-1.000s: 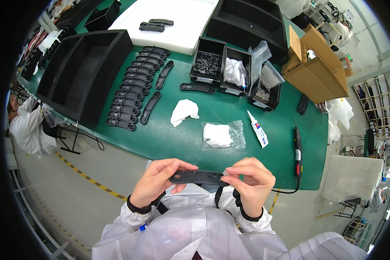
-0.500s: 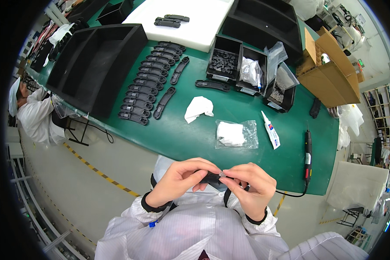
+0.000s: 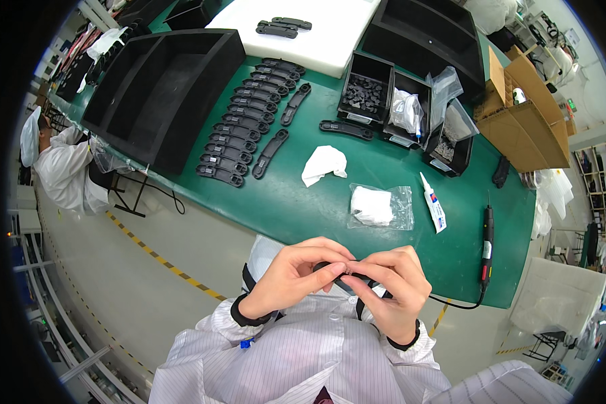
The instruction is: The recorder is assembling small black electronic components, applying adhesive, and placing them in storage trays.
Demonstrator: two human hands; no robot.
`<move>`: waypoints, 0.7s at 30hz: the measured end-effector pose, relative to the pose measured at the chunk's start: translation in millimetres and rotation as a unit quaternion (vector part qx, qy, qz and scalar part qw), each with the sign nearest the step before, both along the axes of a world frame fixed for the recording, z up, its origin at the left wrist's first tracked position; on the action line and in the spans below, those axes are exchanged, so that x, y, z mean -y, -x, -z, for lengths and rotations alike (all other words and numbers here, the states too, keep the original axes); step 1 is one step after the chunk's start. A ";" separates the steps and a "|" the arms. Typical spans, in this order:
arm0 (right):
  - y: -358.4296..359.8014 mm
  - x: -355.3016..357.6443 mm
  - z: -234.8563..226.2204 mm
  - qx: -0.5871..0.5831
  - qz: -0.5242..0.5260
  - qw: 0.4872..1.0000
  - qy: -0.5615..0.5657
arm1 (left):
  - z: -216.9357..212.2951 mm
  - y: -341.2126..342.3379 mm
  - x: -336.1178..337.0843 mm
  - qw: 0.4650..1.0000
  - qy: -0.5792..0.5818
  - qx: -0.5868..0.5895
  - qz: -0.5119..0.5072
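A slim black plastic part (image 3: pixel 347 275) sits close to the person's chest, below the near edge of the green worktop (image 3: pixel 316 209), mostly hidden by fingers. The left hand (image 3: pixel 296 276) closes around its left end, and the right hand (image 3: pixel 390 289) pinches its right end. On the worktop just beyond lie a clear bag with a white cloth (image 3: pixel 378 206), a crumpled white wipe (image 3: pixel 323 163), a small glue tube (image 3: pixel 433 202) and a black pen-shaped tool (image 3: pixel 486 246). Further left, a row of similar black parts (image 3: pixel 239 135) lies beside a large black tray (image 3: pixel 161 87).

Matt black plastic strips (image 3: pixel 239 128) lie on a smooth green table mat (image 3: pixel 303 209) beside a crumpled white cloth (image 3: pixel 323 163).
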State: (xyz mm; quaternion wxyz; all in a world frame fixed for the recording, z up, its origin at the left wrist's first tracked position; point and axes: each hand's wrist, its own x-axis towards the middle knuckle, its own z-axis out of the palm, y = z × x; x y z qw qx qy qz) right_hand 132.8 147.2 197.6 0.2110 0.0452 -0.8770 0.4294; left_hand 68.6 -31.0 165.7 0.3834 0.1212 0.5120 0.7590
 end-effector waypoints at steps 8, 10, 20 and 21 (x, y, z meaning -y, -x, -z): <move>-0.1 -9.7 1.6 -0.006 0.039 0.999 0.010 | -5.4 -1.0 -3.5 0.996 0.047 -0.062 -0.045; -0.1 -9.1 1.8 0.002 0.038 0.999 0.018 | -5.3 -2.1 -3.7 0.993 0.057 -0.084 -0.059; 4.7 -1.0 3.6 0.036 0.004 0.999 0.019 | 2.7 -3.4 -4.8 0.964 0.129 -0.223 -0.062; 5.5 -1.1 3.4 0.036 0.004 0.999 0.019 | 4.1 -4.8 -6.3 0.970 0.115 -0.200 -0.078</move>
